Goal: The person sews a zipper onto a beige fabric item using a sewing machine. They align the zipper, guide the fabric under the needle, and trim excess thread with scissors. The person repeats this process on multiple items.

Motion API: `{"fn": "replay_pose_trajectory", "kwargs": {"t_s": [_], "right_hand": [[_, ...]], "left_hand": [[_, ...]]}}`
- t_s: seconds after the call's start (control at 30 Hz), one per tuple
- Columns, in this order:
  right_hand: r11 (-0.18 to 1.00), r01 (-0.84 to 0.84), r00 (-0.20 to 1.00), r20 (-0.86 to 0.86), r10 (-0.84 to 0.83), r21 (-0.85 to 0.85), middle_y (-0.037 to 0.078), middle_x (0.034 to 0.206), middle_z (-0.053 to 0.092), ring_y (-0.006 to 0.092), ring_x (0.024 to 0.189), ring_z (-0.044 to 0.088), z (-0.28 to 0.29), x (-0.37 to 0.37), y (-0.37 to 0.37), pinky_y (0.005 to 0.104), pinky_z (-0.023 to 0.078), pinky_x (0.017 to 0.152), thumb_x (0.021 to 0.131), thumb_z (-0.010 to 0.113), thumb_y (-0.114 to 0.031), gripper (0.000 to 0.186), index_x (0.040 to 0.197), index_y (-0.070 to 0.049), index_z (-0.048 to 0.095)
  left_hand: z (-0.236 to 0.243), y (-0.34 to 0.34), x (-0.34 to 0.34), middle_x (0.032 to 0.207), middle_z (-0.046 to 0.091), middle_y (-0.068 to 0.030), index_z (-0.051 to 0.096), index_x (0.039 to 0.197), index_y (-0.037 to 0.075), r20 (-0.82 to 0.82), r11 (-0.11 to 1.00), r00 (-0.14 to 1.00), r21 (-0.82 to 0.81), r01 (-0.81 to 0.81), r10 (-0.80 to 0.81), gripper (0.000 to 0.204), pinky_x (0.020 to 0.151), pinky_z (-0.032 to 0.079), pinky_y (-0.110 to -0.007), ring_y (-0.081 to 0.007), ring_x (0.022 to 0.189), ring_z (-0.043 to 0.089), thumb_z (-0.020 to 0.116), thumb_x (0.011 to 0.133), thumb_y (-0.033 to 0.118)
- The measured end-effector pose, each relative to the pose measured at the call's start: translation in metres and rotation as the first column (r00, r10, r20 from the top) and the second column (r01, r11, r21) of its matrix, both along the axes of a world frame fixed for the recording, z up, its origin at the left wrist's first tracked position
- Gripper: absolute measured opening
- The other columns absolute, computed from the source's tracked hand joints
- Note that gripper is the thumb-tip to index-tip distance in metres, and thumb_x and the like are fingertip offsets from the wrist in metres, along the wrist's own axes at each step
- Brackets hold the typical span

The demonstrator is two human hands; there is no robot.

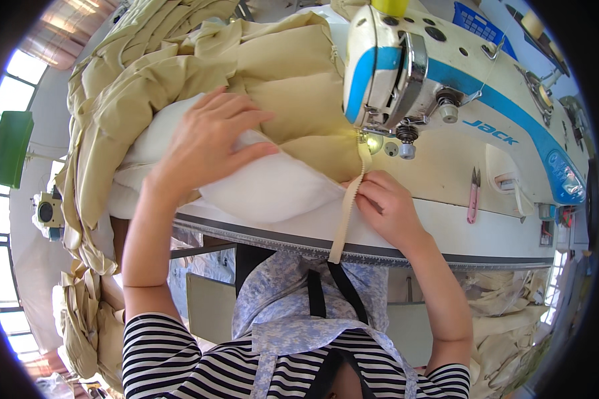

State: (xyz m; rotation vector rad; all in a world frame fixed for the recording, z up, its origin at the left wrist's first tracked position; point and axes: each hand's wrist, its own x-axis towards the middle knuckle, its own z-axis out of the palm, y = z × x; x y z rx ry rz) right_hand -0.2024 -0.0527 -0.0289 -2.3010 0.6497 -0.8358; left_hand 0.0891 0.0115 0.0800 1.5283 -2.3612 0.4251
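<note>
A padded beige garment (293,56) with white lining (273,189) lies across the sewing machine's bed. My left hand (213,136) rests open on the lining, fingers spread, the fingertips reaching onto the beige cloth. Close in front of the presser foot, my right hand (387,207) is closed, pinching the garment's edge between thumb and fingers. A beige zipper tape (347,213) with teeth runs from the needle area past those fingertips and hangs down over the table's front edge. Exactly where the fingertips grip is partly hidden behind the tape. The white-and-blue sewing machine (379,80) has its lamp lit.
Pink-handled thread snips (473,196) lie on the bed to the right. A measuring strip (279,247) follows the table's front edge. Gathered beige cloth (90,126) heaps at the left, with a green box (10,149) beyond. A blue basket (480,26) stands behind the machine.
</note>
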Motion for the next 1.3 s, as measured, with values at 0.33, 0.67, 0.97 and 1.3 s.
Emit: {"fn": "replay_pose_trajectory", "kwargs": {"t_s": [0.33,0.67,0.97,1.3], "right_hand": [[0.841,-0.469,0.883,-0.134,0.45,-0.27,0.008,0.095,0.062,0.0233,0.102,0.057,0.066,0.038,0.093,0.039,0.043,0.096,0.065,0.083,-0.028,0.039,0.092,-0.006,0.066],[0.898,-0.402,0.909,-0.195,0.368,-0.179,0.003,0.089,0.063,0.0201,0.081,0.063,0.025,0.042,0.111,0.0336,0.054,0.067,0.083,0.063,-0.012,0.02,0.101,-0.005,0.066],[0.765,-0.595,0.801,-0.098,0.591,-0.249,0.002,0.102,0.065,0.0224,0.091,0.062,-0.006,0.006,0.134,0.0326,0.055,0.076,0.079,0.062,-0.013,0.024,0.103,-0.011,0.069],[0.922,-0.381,0.918,0.096,0.385,-0.065,0.012,0.099,0.067,0.0321,0.093,0.067,-0.02,0.056,0.153,0.0418,0.058,0.082,0.077,0.071,-0.011,0.028,0.103,0.0,0.067]], "left_hand": [[-0.005,0.158,-0.057,0.074,0.058,0.0,0.065,0.081,0.011,-0.185,0.889,0.952,0.35,0.295,-0.243,0.03,0.055,0.045,-0.03,-0.0177,0.062,0.057,0.083,0.076,0.036],[-0.03,0.382,0.161,0.151,0.047,-0.0209,0.008,0.164,0.031,-0.528,0.129,0.034,0.144,-0.981,0.849,0.09,0.056,0.053,-0.028,-0.0195,0.068,0.067,0.066,0.097,0.042],[-0.09,0.347,0.307,0.145,0.048,-0.0152,0.022,0.152,0.018,-0.696,0.432,-0.427,0.704,-0.563,0.577,0.07,0.084,0.053,-0.034,-0.0217,0.099,0.065,0.06,0.098,0.04],[-0.044,0.24,0.414,0.128,0.061,-0.0121,0.049,0.133,0.008,-0.753,0.575,-0.293,0.645,-0.503,0.589,0.04,0.089,0.052,-0.033,-0.0203,0.1,0.065,0.059,0.098,0.026]]}}
